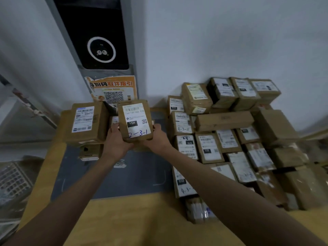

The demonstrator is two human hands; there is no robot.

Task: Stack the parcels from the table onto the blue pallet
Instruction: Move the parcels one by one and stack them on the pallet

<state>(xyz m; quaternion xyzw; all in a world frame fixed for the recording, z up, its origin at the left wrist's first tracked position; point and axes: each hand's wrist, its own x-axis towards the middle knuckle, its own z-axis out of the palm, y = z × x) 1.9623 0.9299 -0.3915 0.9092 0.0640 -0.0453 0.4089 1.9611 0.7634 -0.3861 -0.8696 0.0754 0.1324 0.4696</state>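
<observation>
The left hand (pixel 116 139) and right hand (pixel 157 137) clamp a brown parcel (pixel 135 120) between them at mid-frame, fingers curled round its lower corners, its label facing up above the grey mat (pixel 113 178) on the yellow table (pixel 142 219). The label reads "15H" and handwritten "2-3-1". Left of it sits a larger labelled parcel (pixel 85 121). To the right, a stack of parcels (pixel 230 139) fills the corner; one reads "4-3-11". Behind, an orange QR poster (pixel 113 89) hangs below a black screen (pixel 99 41).

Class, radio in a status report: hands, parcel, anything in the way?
Left hand and right hand grip one parcel, lifted. Parcel pile close on the right. Blue pallet not in view.
</observation>
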